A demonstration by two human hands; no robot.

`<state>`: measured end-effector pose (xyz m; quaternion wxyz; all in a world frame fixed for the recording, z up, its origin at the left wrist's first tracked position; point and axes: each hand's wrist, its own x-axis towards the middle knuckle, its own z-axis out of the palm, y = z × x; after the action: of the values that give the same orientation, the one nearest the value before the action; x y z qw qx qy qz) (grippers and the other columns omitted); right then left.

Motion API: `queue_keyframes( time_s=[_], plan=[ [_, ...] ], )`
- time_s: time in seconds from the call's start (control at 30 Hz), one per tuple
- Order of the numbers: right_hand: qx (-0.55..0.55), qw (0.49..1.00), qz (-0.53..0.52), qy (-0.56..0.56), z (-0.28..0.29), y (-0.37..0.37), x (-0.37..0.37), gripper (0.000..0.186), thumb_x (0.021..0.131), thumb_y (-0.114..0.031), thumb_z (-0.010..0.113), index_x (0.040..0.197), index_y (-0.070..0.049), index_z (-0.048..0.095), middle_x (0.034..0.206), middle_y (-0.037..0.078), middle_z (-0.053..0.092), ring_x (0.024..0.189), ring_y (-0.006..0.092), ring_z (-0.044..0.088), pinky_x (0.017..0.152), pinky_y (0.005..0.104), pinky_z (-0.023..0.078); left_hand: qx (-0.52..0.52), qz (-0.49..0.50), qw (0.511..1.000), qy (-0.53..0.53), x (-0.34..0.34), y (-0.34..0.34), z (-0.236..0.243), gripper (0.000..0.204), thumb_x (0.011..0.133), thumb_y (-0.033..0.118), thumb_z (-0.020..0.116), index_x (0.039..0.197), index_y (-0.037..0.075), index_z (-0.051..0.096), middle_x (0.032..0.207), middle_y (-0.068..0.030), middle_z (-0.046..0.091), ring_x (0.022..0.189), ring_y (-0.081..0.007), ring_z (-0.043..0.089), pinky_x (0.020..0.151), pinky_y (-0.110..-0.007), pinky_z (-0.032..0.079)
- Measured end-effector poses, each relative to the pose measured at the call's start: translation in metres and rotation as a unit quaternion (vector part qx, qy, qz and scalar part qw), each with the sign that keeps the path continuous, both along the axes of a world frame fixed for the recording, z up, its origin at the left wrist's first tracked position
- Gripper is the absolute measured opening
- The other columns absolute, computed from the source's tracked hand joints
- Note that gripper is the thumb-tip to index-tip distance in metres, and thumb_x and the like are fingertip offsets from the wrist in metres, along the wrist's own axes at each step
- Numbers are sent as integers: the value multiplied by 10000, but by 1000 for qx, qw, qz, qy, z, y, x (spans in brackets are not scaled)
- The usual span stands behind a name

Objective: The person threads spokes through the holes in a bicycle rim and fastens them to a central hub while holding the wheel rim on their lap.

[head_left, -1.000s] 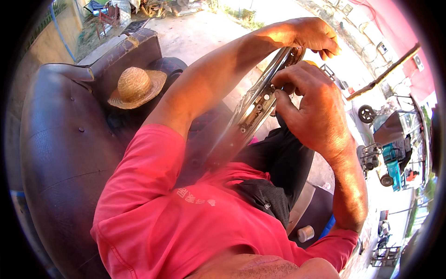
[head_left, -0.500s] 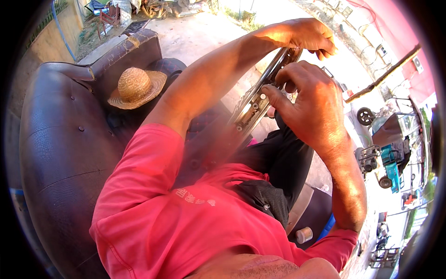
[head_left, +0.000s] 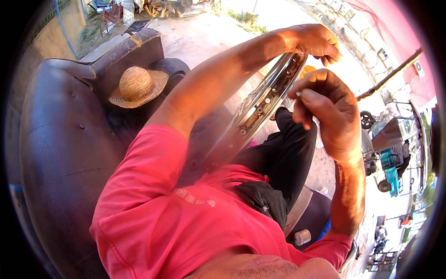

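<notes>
A shiny metal wheel rim (head_left: 260,110) with a row of holes and thin spokes along its side stands slanted in front of me. My left hand (head_left: 320,43) reaches over the rim's far end, its fingers curled down beyond it; what they hold is hidden. Right of the rim and apart from it, my right hand (head_left: 331,109) is raised with thumb and forefinger pinched. A tiny pale piece (head_left: 298,94) shows at those fingertips, too small to name. The rim's near end is blurred at my lap.
A straw hat (head_left: 135,87) lies on the brown padded sofa (head_left: 69,139) at left. A small round tub (head_left: 302,237) sits by my right elbow. A wooden pole (head_left: 390,74) slants at upper right; a teal vehicle (head_left: 390,172) stands farther right.
My right hand has pulled back from the rim, toward the right and nearer me, and now pinches in the air. The left hand has shifted slightly right and nearer with the rim.
</notes>
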<state>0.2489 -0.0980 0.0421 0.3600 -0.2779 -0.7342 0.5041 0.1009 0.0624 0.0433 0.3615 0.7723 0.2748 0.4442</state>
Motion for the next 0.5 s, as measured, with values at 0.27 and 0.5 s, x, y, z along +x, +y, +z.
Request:
queue_keyframes(
  time_s=[0.27,0.5],
  plan=[
    [-398,910,17,112,-62,-16,19,265,968,-304,547,1005,-43,581,807,25,536,581,108,449,466,208,308,-20,-28,999,-32,3,8,-3,289,851,313,736,848,24,716,826,-56,700,794,-142,680,753,-275,535],
    [374,900,-110,-193,-44,-26,-9,203,843,-224,770,894,-82,634,686,16,586,568,201,585,506,335,441,-16,-27,999,-26,10,10,-3,285,849,312,739,842,28,719,843,-60,703,785,-143,673,746,-282,529]
  ],
)
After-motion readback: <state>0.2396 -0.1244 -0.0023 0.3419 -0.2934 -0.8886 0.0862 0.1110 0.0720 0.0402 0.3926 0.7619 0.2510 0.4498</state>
